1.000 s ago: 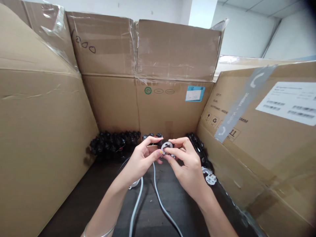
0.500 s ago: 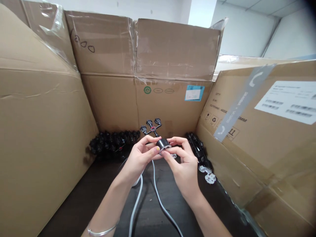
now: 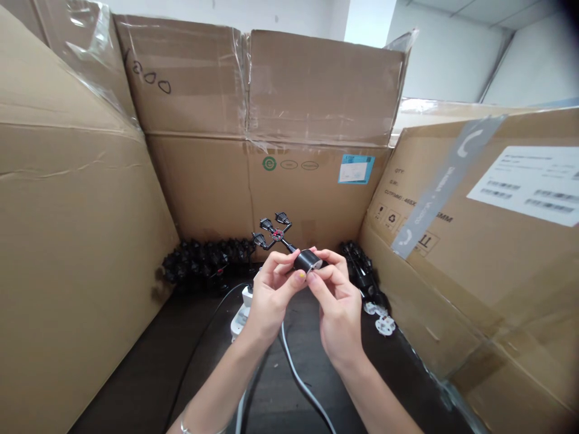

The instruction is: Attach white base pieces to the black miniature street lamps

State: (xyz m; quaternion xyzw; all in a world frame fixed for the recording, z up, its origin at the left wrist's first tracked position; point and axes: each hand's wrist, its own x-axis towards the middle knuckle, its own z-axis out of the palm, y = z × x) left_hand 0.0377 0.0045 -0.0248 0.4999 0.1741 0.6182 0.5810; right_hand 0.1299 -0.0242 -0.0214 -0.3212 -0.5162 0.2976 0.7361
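Circling the left forearm at the near edge, a thin silver-coloured bangle [image 3: 183,424] shows in part; beyond it, two pale grey cables [image 3: 294,367] run over a dark wood-look table [image 3: 131,380], and a thin black cable [image 3: 194,352] curves to their left; past the left hand [image 3: 271,295], partly hidden by it, lies a white plastic power strip [image 3: 237,322].

Between both hands, above the table, sits a black miniature street lamp [image 3: 288,245], tilted, its lanterns pointing away and to the left; the left hand grasps its glossy cylindrical base [image 3: 306,260] between thumb and fingers; the right hand [image 3: 339,301] pinches the same base at its other end, thumb and fingertips close by a pale round disc [image 3: 318,264]; a red spot marks the hub among the lanterns.

To the right of the right hand lie white round plastic pieces [image 3: 385,326]; farther off, a heap of black lantern parts [image 3: 199,262] rests on the left and a row of black parts [image 3: 362,271] on the right; around them stand brown cardboard boxes [image 3: 203,181], the right one bearing grey printed tape [image 3: 446,187]; behind rises a white wall [image 3: 280,12].
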